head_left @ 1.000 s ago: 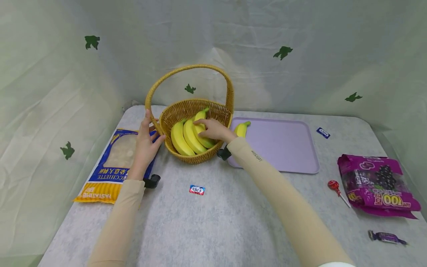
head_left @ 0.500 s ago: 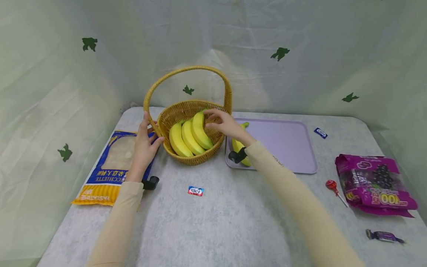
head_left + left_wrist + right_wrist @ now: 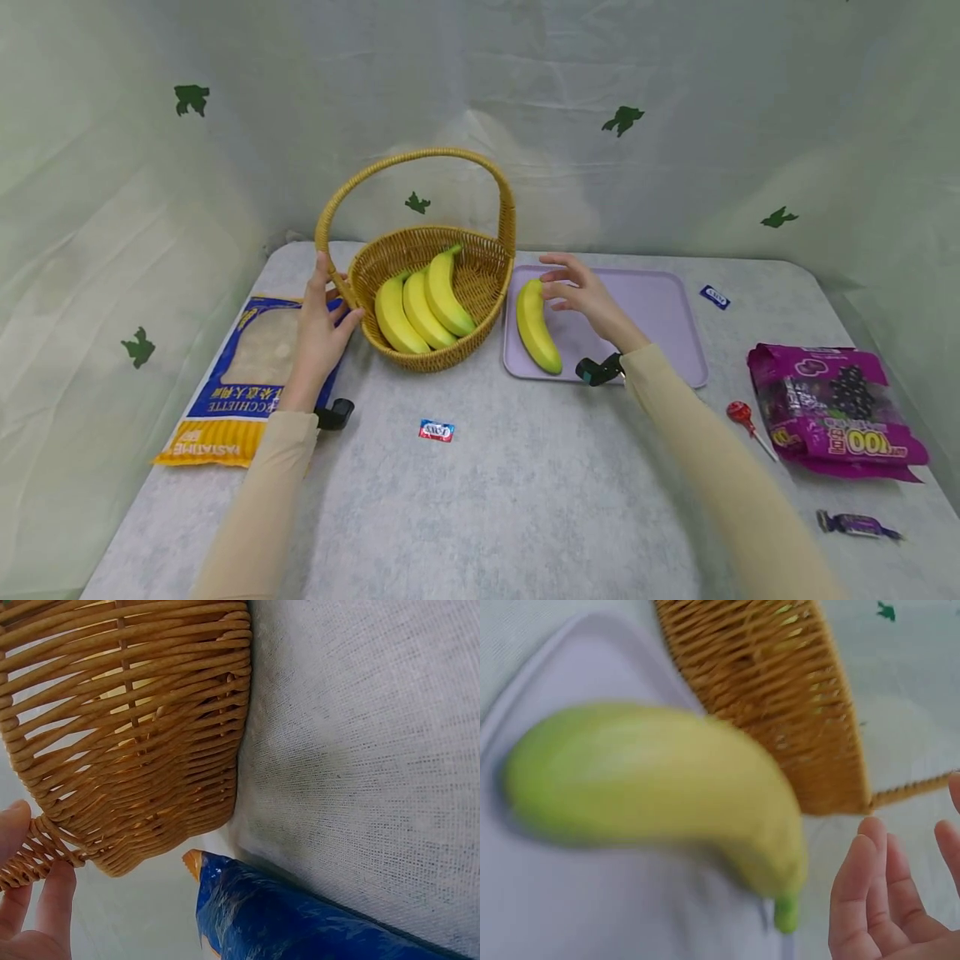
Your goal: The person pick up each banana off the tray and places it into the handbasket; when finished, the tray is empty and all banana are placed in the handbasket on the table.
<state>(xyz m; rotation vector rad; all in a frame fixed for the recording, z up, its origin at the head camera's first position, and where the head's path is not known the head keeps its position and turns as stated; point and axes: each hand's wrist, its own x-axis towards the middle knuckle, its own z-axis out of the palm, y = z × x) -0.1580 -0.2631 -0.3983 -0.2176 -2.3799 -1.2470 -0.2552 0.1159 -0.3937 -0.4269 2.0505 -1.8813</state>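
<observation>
A wicker basket (image 3: pixel 442 358) with a tall hoop handle holds three yellow bananas (image 3: pixel 420 304). My left hand (image 3: pixel 318 321) grips the foot of the handle on the basket's left side, thumb against the weave. In the left wrist view the fingertips (image 3: pixel 15 821) lie against the basket (image 3: pixel 127 735). A single banana (image 3: pixel 536 327) lies on the left end of a lilac tray (image 3: pixel 645 333). My right hand (image 3: pixel 581 292) hovers open just right of that banana's top, holding nothing. The right wrist view shows the banana (image 3: pixel 652 780), the tray (image 3: pixel 592 900), the basket (image 3: pixel 780 690) and my right hand (image 3: pixel 892 900).
A blue and yellow pasta bag (image 3: pixel 240 375) lies under my left forearm. A small wrapped sweet (image 3: pixel 436 430) sits in front of the basket, a blue one (image 3: pixel 713 297) beyond the tray. A lollipop (image 3: pixel 742 414), a purple bag (image 3: pixel 840 412) and a purple sweet (image 3: pixel 855 525) lie at the right.
My right hand has left the bananas in the basket and moved right, over the tray beside the single banana. The left hand has stayed on the basket.
</observation>
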